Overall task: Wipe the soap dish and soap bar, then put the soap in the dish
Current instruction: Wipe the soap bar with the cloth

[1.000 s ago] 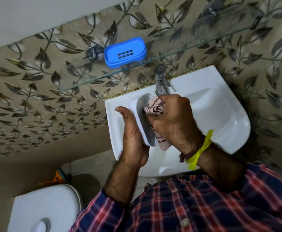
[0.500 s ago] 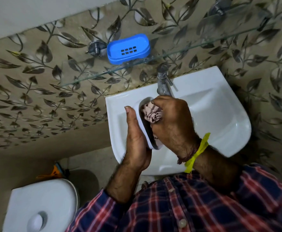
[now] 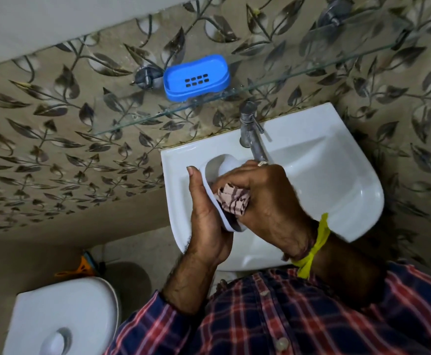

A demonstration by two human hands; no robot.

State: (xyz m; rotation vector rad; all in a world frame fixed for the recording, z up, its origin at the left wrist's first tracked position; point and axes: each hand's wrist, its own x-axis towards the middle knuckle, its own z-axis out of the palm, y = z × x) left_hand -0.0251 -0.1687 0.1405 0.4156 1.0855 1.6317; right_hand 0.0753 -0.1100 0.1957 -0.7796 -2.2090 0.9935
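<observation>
While the left hand (image 3: 206,221) cups the white soap dish (image 3: 218,172) on edge over the sink (image 3: 337,175), the right hand (image 3: 265,198) grips a striped cloth (image 3: 232,201) bunched inside it. A blue tray (image 3: 196,77) sits on the glass shelf (image 3: 311,65).

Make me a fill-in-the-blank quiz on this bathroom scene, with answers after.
1. The left hand holds a white ____ over the sink.
2. The right hand grips a patterned ____.
3. The blue soap dish sits on a ____ shelf.
4. A ____ band circles the right wrist.
Answers: dish, cloth, glass, yellow
</observation>
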